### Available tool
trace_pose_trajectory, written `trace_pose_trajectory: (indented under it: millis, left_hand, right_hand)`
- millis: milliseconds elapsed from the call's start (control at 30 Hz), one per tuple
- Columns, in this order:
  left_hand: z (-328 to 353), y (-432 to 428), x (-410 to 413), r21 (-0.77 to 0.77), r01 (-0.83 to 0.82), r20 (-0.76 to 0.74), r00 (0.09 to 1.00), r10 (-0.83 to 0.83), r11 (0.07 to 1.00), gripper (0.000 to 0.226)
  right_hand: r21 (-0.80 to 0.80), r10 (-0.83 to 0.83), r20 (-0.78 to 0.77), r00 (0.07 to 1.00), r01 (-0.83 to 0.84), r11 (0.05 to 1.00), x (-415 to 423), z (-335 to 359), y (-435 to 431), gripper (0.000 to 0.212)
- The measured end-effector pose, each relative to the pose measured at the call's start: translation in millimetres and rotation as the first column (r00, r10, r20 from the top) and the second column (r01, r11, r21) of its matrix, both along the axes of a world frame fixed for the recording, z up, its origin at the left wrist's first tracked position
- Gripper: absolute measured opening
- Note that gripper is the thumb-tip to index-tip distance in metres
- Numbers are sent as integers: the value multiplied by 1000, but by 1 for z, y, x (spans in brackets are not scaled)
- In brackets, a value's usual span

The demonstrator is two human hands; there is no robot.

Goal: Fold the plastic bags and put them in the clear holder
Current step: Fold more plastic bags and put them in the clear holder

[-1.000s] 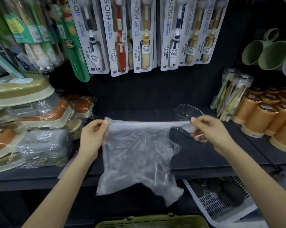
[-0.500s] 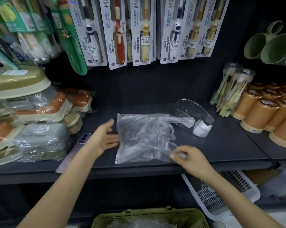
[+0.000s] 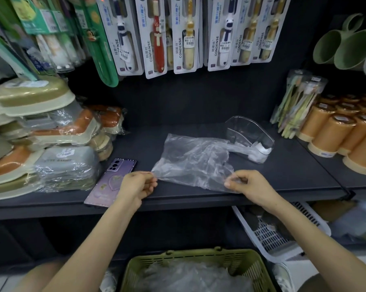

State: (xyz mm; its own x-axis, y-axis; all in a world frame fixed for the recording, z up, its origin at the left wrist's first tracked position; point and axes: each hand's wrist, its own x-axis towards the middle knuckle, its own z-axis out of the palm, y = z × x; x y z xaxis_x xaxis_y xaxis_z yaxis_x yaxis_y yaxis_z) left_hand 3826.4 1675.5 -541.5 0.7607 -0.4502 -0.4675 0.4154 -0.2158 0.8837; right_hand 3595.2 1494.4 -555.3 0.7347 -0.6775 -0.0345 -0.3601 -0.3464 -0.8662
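1. two hands in the head view. the left hand [image 3: 135, 186] pinches the near left corner of the plastic bag [image 3: 190, 161] between thumb and curled fingers. the right hand [image 3: 249, 185] pinches the near right corner the same way. each grip is closed on thin film and holds nothing else.
2. same view, the shelf. the bag lies spread and wrinkled on the dark shelf [image 3: 293, 171], its near edge close to the front edge. its far right strip trails to the clear holder [image 3: 251, 133] toward the back right; i cannot tell if it goes inside. a white bundle [image 3: 259, 152] sits at the holder's near end. a purple phone [image 3: 112, 182] lies at the front edge, just beside the left hand.
3. same view, below. a green basket [image 3: 194, 258] of crumpled film sits under the front edge.
4. risks, as i judge them:
   - the film looks slick and light, so a pinch could slip mid-fold and leave the fold crooked.
   - trapped air could puff the bag open again.
   - the trailing strip could drag on the holder and shift it.
   - a sweep of the left hand could knock the phone off the front edge.
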Motion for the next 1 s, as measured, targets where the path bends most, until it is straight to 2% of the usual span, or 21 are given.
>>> trace_pose_trajectory:
  millis: [100,200,267,333,367,400,433,467,500,533,567,633,700,767,833,867,933,1000]
  left_hand:
    - [-2,8,9,-41,-147,-13,989,147,988,25]
    - [-1,14,8,-8,-163,14,987,163,987,27]
    - [-1,18,7,44,-115,38,993,113,992,25]
    - [4,26,4,133,7,66,998,-16,991,16]
    - [8,30,3,216,82,103,989,-106,973,7]
    - [8,36,5,351,151,190,955,-229,924,9]
    - [6,40,8,525,165,330,865,-379,835,21]
    - [5,43,11,659,61,500,709,-498,749,28]
    - [5,42,10,660,-61,660,524,-538,749,29]
    - [6,40,5,583,-94,779,346,-522,807,27]
    - [6,35,0,514,-42,845,201,-497,857,29]
    - [2,23,-11,536,124,840,21,-542,835,39]
    - [-8,16,-15,638,213,754,19,-656,740,47]
    - [-15,18,-15,695,227,690,59,-722,683,47]
    - [-23,26,-12,752,211,640,-3,-769,625,46]
    - [-29,28,-9,732,187,672,-38,-739,655,45]
    - [-30,31,-4,630,219,747,92,-659,745,32]
    - [-23,24,2,486,221,803,268,-532,845,21]
  right_hand:
    - [79,1,27,1000,-4,997,-15,7,-11,12]
    - [171,4,67,998,-15,985,-28,12,-23,24]
    - [182,5,67,998,-17,983,-32,13,-31,29]
    - [177,28,7,1000,-29,984,-37,13,-36,37]
    - [175,59,-50,997,-50,983,-40,14,-38,41]
    - [158,90,-120,989,-70,985,-42,17,-41,43]
    - [123,96,-180,979,-75,990,-44,19,-43,44]
    - [67,73,-203,976,-61,996,-44,22,-43,41]
    - [-3,26,-177,984,-27,1000,-41,25,-41,36]
    - [-85,-28,-113,993,18,996,-36,27,-36,31]
    - [-170,-66,-30,997,60,984,-28,29,-28,26]
    - [-366,3,78,997,26,930,-8,25,-6,21]
    - [-499,188,-16,982,-170,849,13,12,19,43]
    - [-527,324,-232,917,-399,750,24,-7,32,66]
    - [-497,379,-370,848,-526,691,24,-22,28,79]
    - [-468,383,-353,853,-516,718,21,-24,22,78]
    - [-407,308,-168,936,-351,843,20,-17,10,66]
    - [-404,142,42,989,-114,908,27,-3,-4,51]
